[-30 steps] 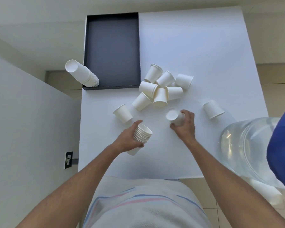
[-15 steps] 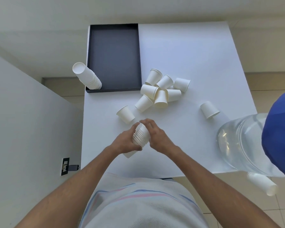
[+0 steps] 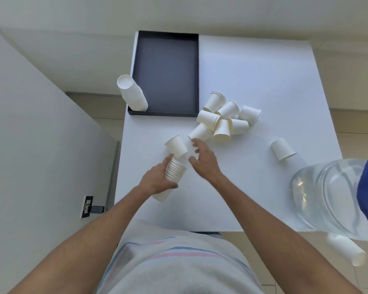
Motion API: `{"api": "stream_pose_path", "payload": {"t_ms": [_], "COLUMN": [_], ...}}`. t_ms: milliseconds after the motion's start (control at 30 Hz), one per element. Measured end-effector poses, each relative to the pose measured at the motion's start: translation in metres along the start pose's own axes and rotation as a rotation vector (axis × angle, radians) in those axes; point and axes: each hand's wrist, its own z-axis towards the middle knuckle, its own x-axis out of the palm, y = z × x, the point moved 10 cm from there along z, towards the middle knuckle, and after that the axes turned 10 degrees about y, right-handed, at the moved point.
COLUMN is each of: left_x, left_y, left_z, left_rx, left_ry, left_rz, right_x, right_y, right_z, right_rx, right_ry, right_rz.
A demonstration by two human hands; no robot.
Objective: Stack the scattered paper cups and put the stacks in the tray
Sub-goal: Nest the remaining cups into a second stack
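The right hand (image 3: 204, 160) has left the stack where it was half a second ago and now reaches forward over the table (image 3: 253, 81), with fingers spread and loosely bent, holding nothing. Its fingertips are just beside a single cup (image 3: 176, 145) that stands upside down, and near the lowest cup of the pile of cups (image 3: 225, 119); whether they touch either one, I cannot tell. The left hand (image 3: 155, 179) grips the held stack (image 3: 172, 177) of nested cups, fingers and thumb curled around its middle, tilted above the table. The pile lies beyond the right hand, next to the near right corner of the dark tray (image 3: 166, 71). A finished stack (image 3: 132, 96) stands in the near left corner of the tray. One lone cup (image 3: 283, 149) stands to the right, well apart. A large water bottle (image 3: 327, 196) is at the right edge, and another cup (image 3: 346, 249) lies below it.
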Motion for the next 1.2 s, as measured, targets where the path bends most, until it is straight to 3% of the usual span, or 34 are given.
{"api": "stream_pose_path", "payload": {"t_ms": [167,367,600,800,1000,1100,1200], "left_x": [-0.025,-0.02,-0.003,-0.001,0.008,0.012,0.015], "left_y": [0.035,0.05,0.045,0.043,0.035,0.029,0.023], "left_z": [0.002,0.005,0.015,0.022,0.028,0.031,0.033], "left_rx": [-0.134,-0.215,-0.214,-0.225,-0.223,-0.212,-0.211], "left_ry": [-0.038,0.037,0.077,0.087,0.115,0.119,0.116], "left_rz": [0.032,-0.043,-0.153,-0.186,-0.213,-0.219,-0.22], "right_x": [-0.037,-0.054,-0.041,-0.044,0.017,0.025,0.012], "right_y": [-0.01,-0.018,-0.025,0.028,0.07,0.059,0.035], "right_z": [0.042,0.086,0.11,0.126,0.136,0.128,0.116], "right_rx": [0.127,0.234,0.291,0.157,-0.163,-0.155,-0.056], "right_ry": [-0.142,-0.132,-0.094,-0.188,0.085,0.145,0.113], "right_rz": [-0.188,-0.383,-0.322,-0.289,-0.594,-0.666,-0.563]}}
